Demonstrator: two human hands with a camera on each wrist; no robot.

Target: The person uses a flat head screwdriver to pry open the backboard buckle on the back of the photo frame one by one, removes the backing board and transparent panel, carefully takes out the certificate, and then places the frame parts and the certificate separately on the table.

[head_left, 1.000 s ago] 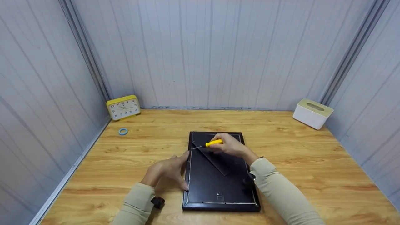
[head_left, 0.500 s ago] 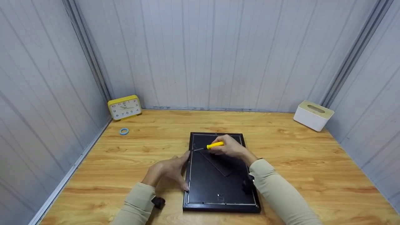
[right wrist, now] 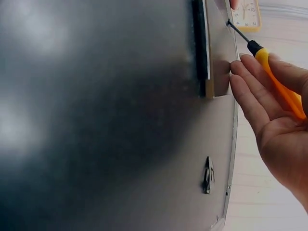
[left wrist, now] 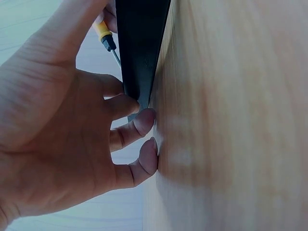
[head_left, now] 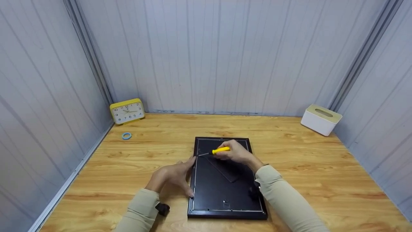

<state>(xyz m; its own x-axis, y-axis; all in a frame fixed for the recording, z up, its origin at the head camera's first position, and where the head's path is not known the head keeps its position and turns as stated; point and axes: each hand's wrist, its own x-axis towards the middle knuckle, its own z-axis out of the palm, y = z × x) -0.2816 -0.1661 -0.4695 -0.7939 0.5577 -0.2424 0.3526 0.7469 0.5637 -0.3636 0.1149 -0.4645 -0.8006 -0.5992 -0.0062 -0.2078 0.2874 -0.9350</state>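
Note:
A black picture frame (head_left: 209, 190) lies on the wooden table with its back facing up. My right hand (head_left: 236, 151) grips the yellow handle of a screwdriver (right wrist: 262, 55). Its metal tip is right at the inner left edge of the frame, close to my left fingertips. My left hand (head_left: 173, 174) rests along the frame's left side, thumb spread toward the near end. In the left wrist view, the left fingertips (left wrist: 146, 121) touch the frame's outer side, low by the tabletop. A stand leg (head_left: 222, 167) slants across the backing, partly hidden under my right hand.
A small metal hanger (right wrist: 208, 177) sits on the backing near the frame's close end. A yellow alarm clock (head_left: 127, 111) stands at the back left, with a light blue ring (head_left: 126, 136) before it. A white tissue box (head_left: 321, 120) with a wood-coloured lid stands at the back right.
My right hand and the screwdriver have come slightly nearer along the frame's left edge. The stand leg appears lower against the backing than a second ago. My left hand stays in place.

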